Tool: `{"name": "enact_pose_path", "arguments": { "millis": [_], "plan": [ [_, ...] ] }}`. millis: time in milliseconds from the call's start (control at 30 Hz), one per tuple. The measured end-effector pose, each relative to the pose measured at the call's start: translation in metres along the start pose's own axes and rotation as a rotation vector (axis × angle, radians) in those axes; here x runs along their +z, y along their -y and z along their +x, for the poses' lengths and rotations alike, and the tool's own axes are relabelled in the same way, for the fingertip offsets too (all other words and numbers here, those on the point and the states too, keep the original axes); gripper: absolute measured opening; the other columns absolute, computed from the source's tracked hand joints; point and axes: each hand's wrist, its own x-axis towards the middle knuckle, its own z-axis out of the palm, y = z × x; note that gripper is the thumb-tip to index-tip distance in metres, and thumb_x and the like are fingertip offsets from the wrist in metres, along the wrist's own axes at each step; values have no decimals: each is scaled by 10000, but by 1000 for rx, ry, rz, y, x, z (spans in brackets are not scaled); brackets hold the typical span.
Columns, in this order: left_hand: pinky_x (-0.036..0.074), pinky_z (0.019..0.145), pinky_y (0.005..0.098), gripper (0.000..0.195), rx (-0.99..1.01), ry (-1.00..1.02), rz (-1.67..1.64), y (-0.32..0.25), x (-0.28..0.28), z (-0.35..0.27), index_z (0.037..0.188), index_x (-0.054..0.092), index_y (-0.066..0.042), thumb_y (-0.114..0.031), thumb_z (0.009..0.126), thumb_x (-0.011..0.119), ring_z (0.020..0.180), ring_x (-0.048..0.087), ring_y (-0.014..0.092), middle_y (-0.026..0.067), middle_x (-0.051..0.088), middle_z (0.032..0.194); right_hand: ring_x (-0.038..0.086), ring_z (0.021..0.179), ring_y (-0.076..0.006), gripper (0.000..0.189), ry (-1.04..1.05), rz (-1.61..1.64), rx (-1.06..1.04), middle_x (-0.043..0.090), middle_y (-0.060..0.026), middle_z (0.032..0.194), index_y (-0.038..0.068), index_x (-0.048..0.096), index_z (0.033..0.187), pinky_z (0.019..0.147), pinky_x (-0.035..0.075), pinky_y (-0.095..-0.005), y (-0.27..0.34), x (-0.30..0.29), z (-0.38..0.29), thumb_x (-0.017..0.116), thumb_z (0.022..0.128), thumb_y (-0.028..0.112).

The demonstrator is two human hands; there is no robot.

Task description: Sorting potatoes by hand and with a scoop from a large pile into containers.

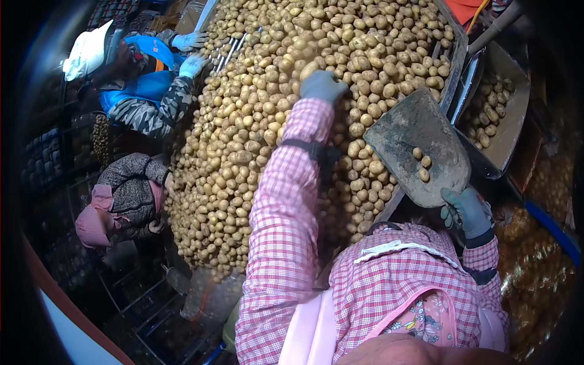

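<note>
My left hand (323,86), in a grey-blue glove, reaches far over a large heap of potatoes (255,114). Its fingers curl downward and are mostly hidden from above. One larger potato (310,70) shows right at the front of that glove; whether it is gripped I cannot tell. At my right side, my right hand (467,212), also gloved, grips the near edge of a dirty, dark green scoop (401,132). Three small potatoes (424,164) lie inside the scoop, whose far part overlaps the edge of the heap.
A metal-edged sorting table (451,86) bears the heap, with rollers (230,52) showing at far left. A box (518,123) holding potatoes stands to the right. Two people work along the left side, one with blue gloves (191,66). A pole (495,27) juts in at upper right.
</note>
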Motion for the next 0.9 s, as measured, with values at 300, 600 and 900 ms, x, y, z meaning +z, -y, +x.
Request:
{"name": "enact_pose_path", "arguments": {
  "millis": [300,600,900],
  "plan": [
    [524,982,394,657,71,-186,-663,43,-35,-117,1360,633,-28,-469,891,763,1134,659,288,183,645,1271,577,434,-133,299,25,-31,19,654,-64,623,1,698,947,401,445,-246,2,3,7,670,997,294],
    [471,1082,506,898,-315,-33,-266,92,-3,-70,1589,402,-200,-654,860,663,1294,573,464,285,482,1483,585,433,-130,364,51,-125,11,654,-51,603,20,723,860,396,434,-257,2,-3,21,660,1006,347],
    [482,1115,464,817,37,-173,-438,16,10,-68,1600,397,-197,-517,910,695,1302,581,447,269,296,1628,571,398,-119,406,-4,-205,-50,649,-40,575,23,732,805,365,405,-240,2,7,17,681,991,379]
  ]
}}
